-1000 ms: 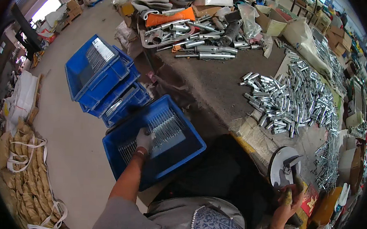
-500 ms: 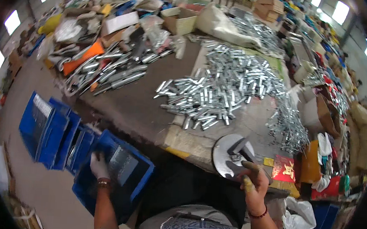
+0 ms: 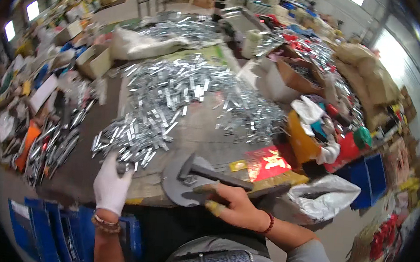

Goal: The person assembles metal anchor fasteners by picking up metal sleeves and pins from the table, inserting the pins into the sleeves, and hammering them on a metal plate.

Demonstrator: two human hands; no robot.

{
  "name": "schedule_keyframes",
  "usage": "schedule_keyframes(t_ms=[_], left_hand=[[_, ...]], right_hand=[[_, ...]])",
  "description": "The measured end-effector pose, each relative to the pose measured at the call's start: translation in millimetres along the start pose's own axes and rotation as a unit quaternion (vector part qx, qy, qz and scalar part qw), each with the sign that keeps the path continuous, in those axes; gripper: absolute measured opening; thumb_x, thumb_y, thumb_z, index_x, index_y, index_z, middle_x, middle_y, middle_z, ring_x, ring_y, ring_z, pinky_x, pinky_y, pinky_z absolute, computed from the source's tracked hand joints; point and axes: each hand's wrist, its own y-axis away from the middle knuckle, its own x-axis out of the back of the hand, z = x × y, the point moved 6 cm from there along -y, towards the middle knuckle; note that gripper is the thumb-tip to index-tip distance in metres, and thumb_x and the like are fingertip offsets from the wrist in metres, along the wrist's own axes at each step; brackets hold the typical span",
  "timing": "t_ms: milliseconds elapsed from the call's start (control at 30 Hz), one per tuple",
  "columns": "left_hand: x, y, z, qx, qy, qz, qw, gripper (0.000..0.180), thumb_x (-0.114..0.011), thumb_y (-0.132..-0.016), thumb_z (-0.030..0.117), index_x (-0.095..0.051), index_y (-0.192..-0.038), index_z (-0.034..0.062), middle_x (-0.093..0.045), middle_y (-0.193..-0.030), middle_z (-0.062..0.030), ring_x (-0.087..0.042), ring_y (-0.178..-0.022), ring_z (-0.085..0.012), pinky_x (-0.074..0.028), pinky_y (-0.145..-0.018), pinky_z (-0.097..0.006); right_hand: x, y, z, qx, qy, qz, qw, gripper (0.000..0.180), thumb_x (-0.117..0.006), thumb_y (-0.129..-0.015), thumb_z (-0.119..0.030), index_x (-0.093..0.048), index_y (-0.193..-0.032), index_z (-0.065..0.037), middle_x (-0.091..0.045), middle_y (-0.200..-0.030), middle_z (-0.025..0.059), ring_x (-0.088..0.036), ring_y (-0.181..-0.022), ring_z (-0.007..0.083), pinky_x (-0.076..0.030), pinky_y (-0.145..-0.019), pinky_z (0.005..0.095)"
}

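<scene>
My left hand (image 3: 110, 186), in a white glove, reaches to the near edge of a heap of short shiny metal pieces (image 3: 147, 126). Its thumb and forefinger are apart, right at the nearest pieces; no held piece can be made out. My right hand (image 3: 236, 206) is bare, with yellowish wraps on its fingertips. Thumb and forefinger spread apart over the rim of a round grey metal disc (image 3: 171, 179). Just beyond these fingers a hammer (image 3: 216, 175) lies across the disc, its dark handle pointing right. Small metal bits beside the hammer head are too blurred to name.
Blue bins (image 3: 52, 227) stand below the table's front edge at left. Long metal tubes (image 3: 55, 149) lie at the far left. A finer metal heap (image 3: 252, 117), a red packet (image 3: 267, 163), a yellow container (image 3: 301, 137) and a white sack (image 3: 320, 197) are to the right.
My left hand has left the blue bin and come up to the metal heap. The view has swung right. My right hand stays by the hammer and disc.
</scene>
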Motion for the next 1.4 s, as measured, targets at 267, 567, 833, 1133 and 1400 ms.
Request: schedule_keyframes(t_ms=[267,567,833,1133,1400], left_hand=[[1,8,-14,0.066,0.207,-0.079,0.973,0.065,-0.069,-0.086,0.001,-0.05,-0.149,0.0039,-0.067,-0.094,-0.0077,-0.068,-0.078,-0.0196,-0.057,-0.077,-0.036],[-17,56,44,0.051,0.477,-0.2,0.854,0.043,-0.06,-0.094,0.004,-0.054,-0.136,-0.0015,-0.064,-0.104,-0.0068,-0.062,-0.073,-0.011,-0.054,-0.063,-0.023],[-55,67,86,0.087,0.512,-0.249,0.818,0.037,-0.066,-0.091,-0.009,-0.058,-0.126,-0.002,-0.064,-0.103,-0.0071,-0.067,-0.092,-0.0142,-0.057,-0.074,-0.027],[-40,65,97,-0.223,0.221,-0.129,0.94,0.018,-0.074,-0.083,-0.006,-0.073,-0.1,0.0,-0.067,-0.096,-0.0099,-0.065,-0.08,-0.018,-0.052,-0.071,-0.03],[-36,64,90,-0.28,0.164,-0.086,0.942,0.016,-0.077,-0.082,-0.001,-0.078,-0.097,0.0027,-0.067,-0.091,-0.0109,-0.065,-0.085,-0.0277,-0.052,-0.077,-0.038]], right_hand=[[104,-14,-14,0.038,0.475,0.166,0.864,0.018,-0.071,-0.08,-0.009,-0.067,-0.098,-0.009,-0.063,-0.096,0.0126,-0.07,-0.086,0.0368,-0.057,-0.071,0.0504],[142,-45,28,0.079,0.596,0.078,0.795,0.014,-0.071,-0.082,-0.009,-0.066,-0.096,-0.009,-0.061,-0.1,0.0092,-0.07,-0.094,0.0289,-0.059,-0.074,0.0433],[136,-35,6,0.094,0.495,0.118,0.856,0.029,-0.072,-0.082,0.001,-0.062,-0.108,-0.005,-0.066,-0.105,0.0097,-0.072,-0.094,0.0267,-0.06,-0.081,0.0375],[28,-13,-8,0.07,0.176,0.055,0.98,0.028,-0.071,-0.082,0.008,-0.067,-0.107,-0.001,-0.063,-0.1,0.0104,-0.068,-0.091,0.0276,-0.057,-0.079,0.0362],[13,-8,-23,0.166,0.386,0.013,0.907,0.018,-0.075,-0.076,-0.009,-0.066,-0.092,-0.008,-0.061,-0.097,0.0077,-0.065,-0.094,0.0286,-0.054,-0.078,0.042]])
